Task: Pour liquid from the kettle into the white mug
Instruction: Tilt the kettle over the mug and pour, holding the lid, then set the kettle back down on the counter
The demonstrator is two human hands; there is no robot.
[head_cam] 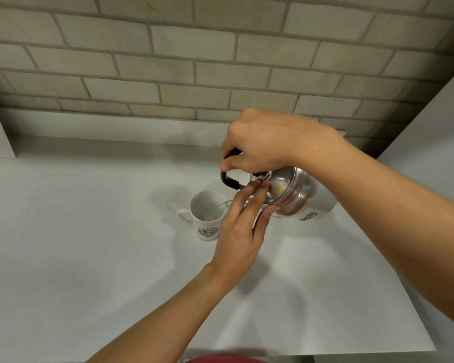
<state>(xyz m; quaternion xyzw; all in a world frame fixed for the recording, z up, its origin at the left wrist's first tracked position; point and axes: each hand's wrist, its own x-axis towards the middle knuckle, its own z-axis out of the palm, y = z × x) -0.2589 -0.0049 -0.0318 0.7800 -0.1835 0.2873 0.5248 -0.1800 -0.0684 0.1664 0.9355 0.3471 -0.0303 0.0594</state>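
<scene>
Table (89,258): white, set against a brick wall (168,61), white panels at either side.

Kettle (296,195): steel, held off the table and tipped toward the left, its base turned to the right and its lid facing the mug. Its black handle (227,180) stuck out at upper left, above the mug.

Right hand (262,142): above the kettle, clenched around the handle from the top, thumb pressed along the near side.

Left hand (237,231): came in from below, just right of the mug. Its fingertips (262,184) touched the lid region, thumb against the kettle's lower rim. Loosely curled, not clamped on anything.

Mug (207,218): white, upright on the table, left of and below the kettle, handle to the left, a green emblem facing the viewer. A clear stream reached its right rim; liquid showed inside.
</scene>
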